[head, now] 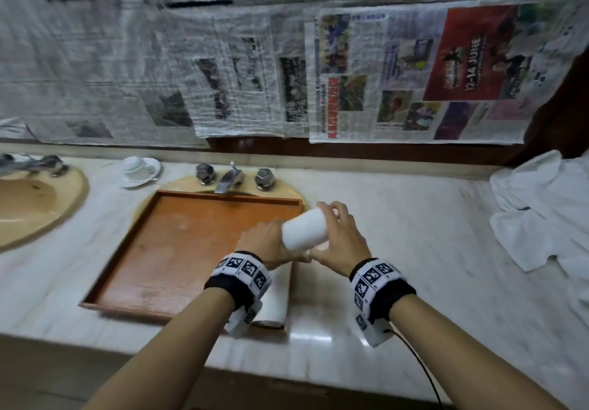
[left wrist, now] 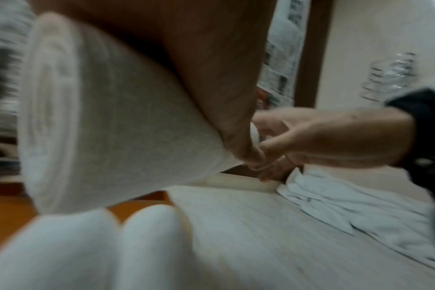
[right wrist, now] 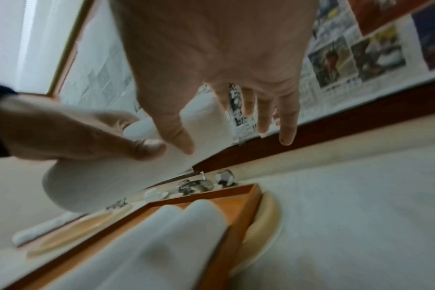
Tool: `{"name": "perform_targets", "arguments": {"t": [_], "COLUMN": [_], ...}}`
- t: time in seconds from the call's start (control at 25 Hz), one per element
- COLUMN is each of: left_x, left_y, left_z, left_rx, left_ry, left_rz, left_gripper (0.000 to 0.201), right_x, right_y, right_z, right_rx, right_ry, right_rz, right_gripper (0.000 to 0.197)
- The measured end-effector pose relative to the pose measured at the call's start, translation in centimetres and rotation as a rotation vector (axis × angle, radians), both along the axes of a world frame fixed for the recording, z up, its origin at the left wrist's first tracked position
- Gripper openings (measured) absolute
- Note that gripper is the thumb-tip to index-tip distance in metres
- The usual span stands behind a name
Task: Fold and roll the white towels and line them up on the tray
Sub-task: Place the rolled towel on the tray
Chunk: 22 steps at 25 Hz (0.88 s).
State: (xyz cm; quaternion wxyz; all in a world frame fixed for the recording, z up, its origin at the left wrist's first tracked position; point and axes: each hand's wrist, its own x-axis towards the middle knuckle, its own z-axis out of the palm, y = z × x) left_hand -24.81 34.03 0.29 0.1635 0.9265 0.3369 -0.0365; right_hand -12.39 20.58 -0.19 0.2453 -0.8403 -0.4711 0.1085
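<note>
Above tray [head: 165, 244] | rolled towel [head: 304, 229] held aloft | left hand [head: 264, 244] fingers, right hand [head: 342, 237] fingers both curled around it

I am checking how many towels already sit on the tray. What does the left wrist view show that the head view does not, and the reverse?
Only the left wrist view shows two white rolled towels lying side by side, and a clear plastic bottle. Only the head view shows the whole orange wooden tray, the white cup on a saucer and the chrome tap. Both show the white towel roll held by the left hand and right hand, and the heap of unfolded white towels.
</note>
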Motion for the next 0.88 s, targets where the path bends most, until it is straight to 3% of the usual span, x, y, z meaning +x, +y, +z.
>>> {"name": "perform_targets", "arguments": {"t": [0.08, 0.16, 0.24, 0.32, 0.56, 0.88], "left_x": [-4.1, -7.5, -10.1, -11.9, -12.8, -12.5], "left_y": [3.8, 6.5, 8.3, 8.8, 9.0, 8.5], "left_z": [-1.3, -2.7, -4.5, -6.0, -9.2, -10.1], "left_rx": [-0.134, -0.237, -0.306, -0.379, -0.509, -0.564], "left_ry": [-0.171, -0.263, -0.247, -0.172, -0.028, -0.091], "left_rz": [0.196, 0.395, 0.516, 0.562, 0.572, 0.562], "left_gripper": [0.098, 0.086, 0.068, 0.063, 0.058, 0.064], "right_x": [-2.7, -5.1, -6.9, -8.4, -10.4, -10.5], "right_y": [2.4, 4.2, 5.4, 5.8, 5.6, 5.3], "right_z": [-1.6, -4.1, -7.0, -9.1, -10.9, -10.7], "right_rx": [0.097, 0.026, -0.055, -0.094, -0.119, -0.123], "right_ry": [0.239, 0.423, 0.562, 0.662, 0.742, 0.755], "right_rz": [-0.112, -0.191, -0.266, -0.315, -0.374, -0.375], "right_gripper": [0.081, 0.067, 0.062, 0.068, 0.078, 0.079]}}
